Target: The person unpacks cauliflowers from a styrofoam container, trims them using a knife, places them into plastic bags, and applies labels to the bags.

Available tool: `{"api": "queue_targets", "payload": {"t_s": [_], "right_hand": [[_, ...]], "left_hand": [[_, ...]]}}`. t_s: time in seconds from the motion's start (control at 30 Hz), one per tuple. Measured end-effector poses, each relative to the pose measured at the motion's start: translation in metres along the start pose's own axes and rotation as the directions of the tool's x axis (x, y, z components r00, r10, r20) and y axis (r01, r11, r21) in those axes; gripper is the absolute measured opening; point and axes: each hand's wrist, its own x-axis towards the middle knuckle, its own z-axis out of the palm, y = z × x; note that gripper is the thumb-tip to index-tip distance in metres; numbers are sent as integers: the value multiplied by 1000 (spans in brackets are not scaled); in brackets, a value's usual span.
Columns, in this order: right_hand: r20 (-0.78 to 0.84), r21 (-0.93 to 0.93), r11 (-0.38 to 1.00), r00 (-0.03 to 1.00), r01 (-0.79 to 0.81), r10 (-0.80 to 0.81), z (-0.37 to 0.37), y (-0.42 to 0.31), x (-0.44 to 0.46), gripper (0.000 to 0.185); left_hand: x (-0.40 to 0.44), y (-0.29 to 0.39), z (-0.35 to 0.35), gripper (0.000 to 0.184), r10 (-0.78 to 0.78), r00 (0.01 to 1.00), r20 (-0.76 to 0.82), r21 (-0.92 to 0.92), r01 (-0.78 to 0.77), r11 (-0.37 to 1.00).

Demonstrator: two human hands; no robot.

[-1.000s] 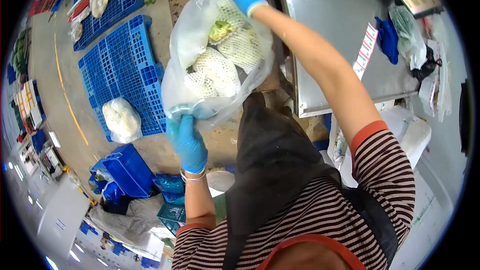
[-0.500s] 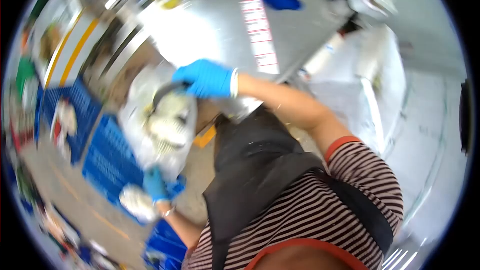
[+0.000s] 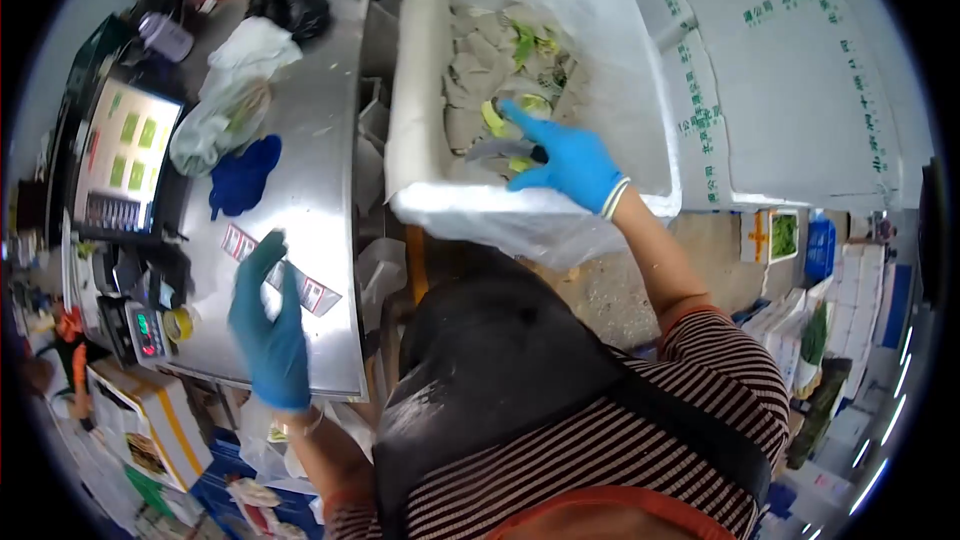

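Observation:
My right hand (image 3: 575,160), in a blue glove, is over a white foam box (image 3: 520,202) with its thumb and index finger spread wide. A knife with a curved blade (image 3: 497,148) and a dark handle shows in front of the palm; whether the hand still touches it I cannot tell. Torn grey-brown paper and green and yellow vegetable scraps (image 3: 525,45) lie in the box. My left hand (image 3: 272,330), gloved too, hovers over the metal table (image 3: 320,140) with fingers apart and nothing in them. Just beyond its fingertips is a strip of printed labels (image 3: 312,292).
A screen (image 3: 127,155) and a scale with a lit display (image 3: 148,332) stand on the left, beside a yellow tape roll (image 3: 178,324). A blue cloth (image 3: 245,176) and plastic bags (image 3: 235,90) lie on the table. White foam boxes (image 3: 800,90) are stacked at the right.
My view has swung right, from the blue crates to the foam box. The left hand has left the bagged vegetable and come over the table. The right hand has carried the knife to the box and spread its fingers.

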Motion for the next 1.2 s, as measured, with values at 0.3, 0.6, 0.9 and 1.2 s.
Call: {"api": "queue_targets", "payload": {"t_s": [0.3,0.6,0.9,1.2], "right_hand": [[-152,438,747,777,-500,610,-72,151,16,61],[-219,385,841,847,-381,484,-78,162,9,52],[-171,409,829,860,-382,481,-90,167,18,66],[-102,392,817,863,-423,495,-90,169,22,70]], "left_hand": [[249,68,327,38,69,635,769,189,-328,926],[361,-35,549,96,55,704,708,512,-565,647],[239,-116,584,37,-147,152,977,210,-777,593],[406,-5,584,29,-45,740,671,614,-520,593]]}}
